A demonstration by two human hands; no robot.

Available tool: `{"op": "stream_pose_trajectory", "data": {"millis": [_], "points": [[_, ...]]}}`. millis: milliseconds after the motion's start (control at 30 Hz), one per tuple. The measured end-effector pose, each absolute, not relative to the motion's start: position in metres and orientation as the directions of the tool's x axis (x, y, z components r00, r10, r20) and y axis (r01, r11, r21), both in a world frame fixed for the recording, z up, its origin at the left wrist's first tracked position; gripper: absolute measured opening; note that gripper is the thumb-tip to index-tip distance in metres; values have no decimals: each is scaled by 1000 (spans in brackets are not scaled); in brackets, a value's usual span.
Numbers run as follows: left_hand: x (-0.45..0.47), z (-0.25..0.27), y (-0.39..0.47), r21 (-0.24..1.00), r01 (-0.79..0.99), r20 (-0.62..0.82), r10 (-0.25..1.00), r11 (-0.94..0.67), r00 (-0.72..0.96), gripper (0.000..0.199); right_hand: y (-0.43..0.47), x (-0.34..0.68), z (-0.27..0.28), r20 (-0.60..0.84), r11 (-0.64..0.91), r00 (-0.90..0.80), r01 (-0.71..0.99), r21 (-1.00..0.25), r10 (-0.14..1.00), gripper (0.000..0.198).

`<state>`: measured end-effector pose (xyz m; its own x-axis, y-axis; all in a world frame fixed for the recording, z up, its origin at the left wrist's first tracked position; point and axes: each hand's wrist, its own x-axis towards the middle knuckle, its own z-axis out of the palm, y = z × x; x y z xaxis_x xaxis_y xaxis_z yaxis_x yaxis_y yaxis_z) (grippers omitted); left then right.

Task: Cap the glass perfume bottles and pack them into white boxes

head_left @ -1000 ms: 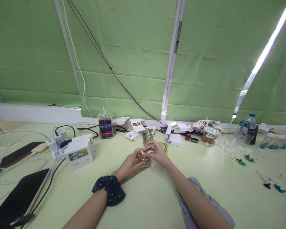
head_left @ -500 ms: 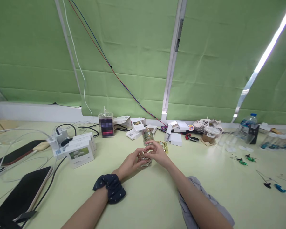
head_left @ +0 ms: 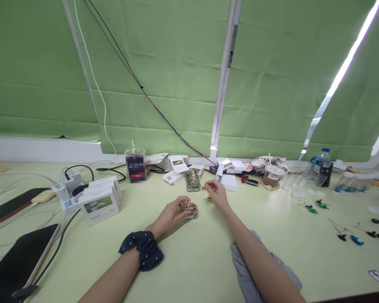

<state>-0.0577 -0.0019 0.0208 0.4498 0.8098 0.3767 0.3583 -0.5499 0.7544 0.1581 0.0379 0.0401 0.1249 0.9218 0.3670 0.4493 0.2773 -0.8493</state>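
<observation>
Indoors, pale table (head_left: 196, 261) below green blinds (head_left: 164, 63), left fingers (head_left: 179, 201) clamped on glass container (head_left: 193, 210), grip of right fingers (head_left: 211, 184) unclear.

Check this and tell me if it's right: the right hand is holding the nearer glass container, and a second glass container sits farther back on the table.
The hand is wrong: the head view shows the left hand holding the nearer glass container. The second glass container does sit farther back on the table.
</observation>
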Motion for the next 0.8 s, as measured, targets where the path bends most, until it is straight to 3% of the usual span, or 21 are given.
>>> {"op": "stream_pose_trajectory", "data": {"millis": [133,300,567,800], "points": [[-57,20,-1,741,380,384,814,-553,435,33,52,194,28,269,50,281,599,-799,921,8],[-57,22,-3,737,387,387,815,-554,431,35,57,204,13,136,-123,313,683,-720,940,17],[-57,24,-4,745,373,390,815,-553,429,35,55,198,11,119,-154,300,742,-652,946,16],[-57,23,-3,731,389,379,807,-561,452,33,52,198,16,171,-130,337,708,-694,926,11]]}}
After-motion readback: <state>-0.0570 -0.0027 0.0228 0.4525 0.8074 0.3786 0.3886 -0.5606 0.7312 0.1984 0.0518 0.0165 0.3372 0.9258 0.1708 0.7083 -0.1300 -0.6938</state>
